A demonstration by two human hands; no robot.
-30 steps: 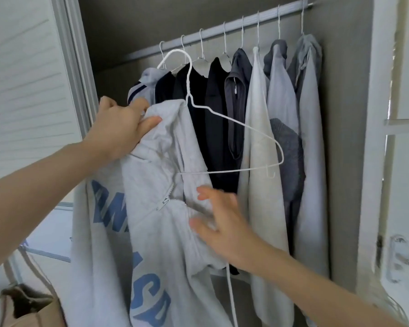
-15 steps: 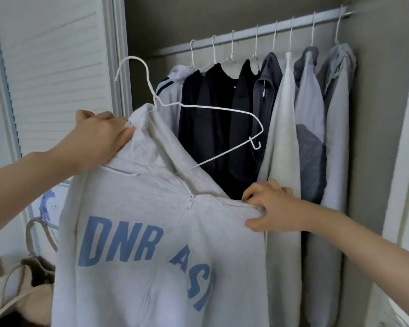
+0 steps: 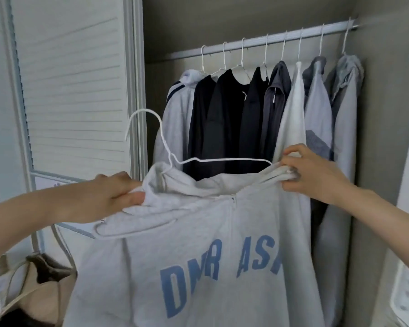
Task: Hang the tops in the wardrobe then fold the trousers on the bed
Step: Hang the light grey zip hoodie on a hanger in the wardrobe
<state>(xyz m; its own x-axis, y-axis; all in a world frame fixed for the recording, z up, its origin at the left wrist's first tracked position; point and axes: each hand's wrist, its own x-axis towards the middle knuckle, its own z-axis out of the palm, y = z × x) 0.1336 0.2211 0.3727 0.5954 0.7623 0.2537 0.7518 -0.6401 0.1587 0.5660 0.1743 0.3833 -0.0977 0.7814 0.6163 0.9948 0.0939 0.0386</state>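
The grey hoodie (image 3: 198, 244) hangs in front of the open wardrobe (image 3: 376, 138), in the air between the two hands, below the rail (image 3: 269, 41) and not yet on it. It is soft and rather thick, so I judge it a little heavy for the thin white wire hanger (image 3: 175, 156); the cloth will sag and may slide off the smooth wire. The hanger is stiff but light, and only its left end sits inside the neck. The best places to take hold are the shoulder seams, and afterwards the hook. The left hand (image 3: 118, 197) grips the cloth at the left shoulder, fingers curled round it. The right hand (image 3: 314, 173) pinches the bunched right shoulder and seems to pull it toward the free end of the hanger.

Compared with half a second ago, the right hand has gone up from the chest of the hoodie to the shoulder, the hanger lies flatter, and the garment sits lower. Eight tops (image 3: 257, 114) hang on the rail, and a beige bag (image 3: 33, 291) stands at the lower left.
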